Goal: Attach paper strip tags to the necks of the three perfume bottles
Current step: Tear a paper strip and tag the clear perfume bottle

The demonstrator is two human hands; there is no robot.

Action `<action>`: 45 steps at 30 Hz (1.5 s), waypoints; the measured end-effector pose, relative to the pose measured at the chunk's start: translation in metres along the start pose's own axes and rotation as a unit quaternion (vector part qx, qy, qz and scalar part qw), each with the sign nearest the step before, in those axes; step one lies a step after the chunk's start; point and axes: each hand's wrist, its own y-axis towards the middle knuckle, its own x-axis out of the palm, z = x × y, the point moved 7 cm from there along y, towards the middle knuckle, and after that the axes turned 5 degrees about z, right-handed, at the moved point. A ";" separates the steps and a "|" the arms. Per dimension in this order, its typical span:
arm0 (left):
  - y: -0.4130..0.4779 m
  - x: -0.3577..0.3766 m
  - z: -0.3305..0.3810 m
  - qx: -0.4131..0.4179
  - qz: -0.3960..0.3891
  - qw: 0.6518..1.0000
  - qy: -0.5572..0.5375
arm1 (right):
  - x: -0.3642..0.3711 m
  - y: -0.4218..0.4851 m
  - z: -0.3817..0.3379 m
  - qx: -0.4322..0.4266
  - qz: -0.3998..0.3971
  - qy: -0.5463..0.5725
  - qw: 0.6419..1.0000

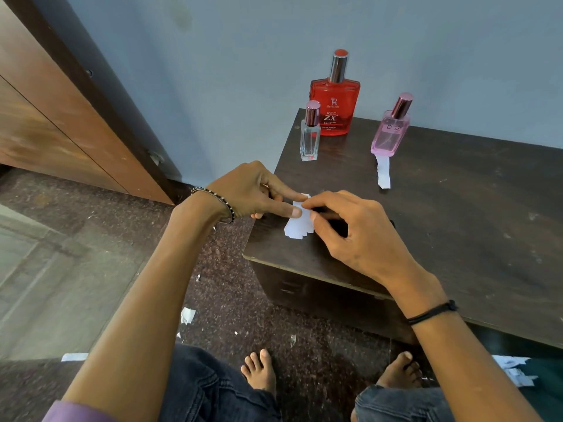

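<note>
While near table edge (304,263), paper strips (297,226).

dark wooden table (457,208) | speckled floor (213,284) | blue-grey wall (243,56) | brown wooden door (61,132)

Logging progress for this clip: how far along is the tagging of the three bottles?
No bottle neck shows a tag. A white paper strip lies loose by the pink bottle. In hand: left hand and right hand pinch a small stack of white paper strips. Left: tall red bottle, small clear bottle and the pink one.
</note>
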 end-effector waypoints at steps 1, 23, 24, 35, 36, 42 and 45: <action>0.000 0.000 0.000 0.000 0.006 1.000 -0.005 | 0.000 0.000 0.000 0.006 -0.001 0.007 1.000; 0.005 -0.001 -0.003 -0.016 0.034 0.999 -0.039 | 0.003 0.007 -0.008 -0.038 0.084 -0.036 0.995; 0.005 -0.002 -0.004 -0.024 0.035 0.998 -0.042 | 0.001 0.007 -0.008 -0.033 0.093 -0.033 0.995; 0.008 0.002 0.002 -0.033 0.045 0.998 -0.027 | -0.014 0.007 0.005 0.081 0.129 0.030 0.988; 0.008 0.003 0.002 -0.036 0.048 0.998 -0.021 | -0.013 0.007 0.006 0.085 0.123 0.027 0.988; 0.010 0.002 0.001 -0.061 0.051 0.997 -0.012 | -0.006 0.009 0.012 0.117 0.096 -0.028 0.988; 0.010 0.002 0.003 -0.054 0.046 0.997 -0.021 | -0.008 0.010 0.013 0.132 0.098 -0.023 0.986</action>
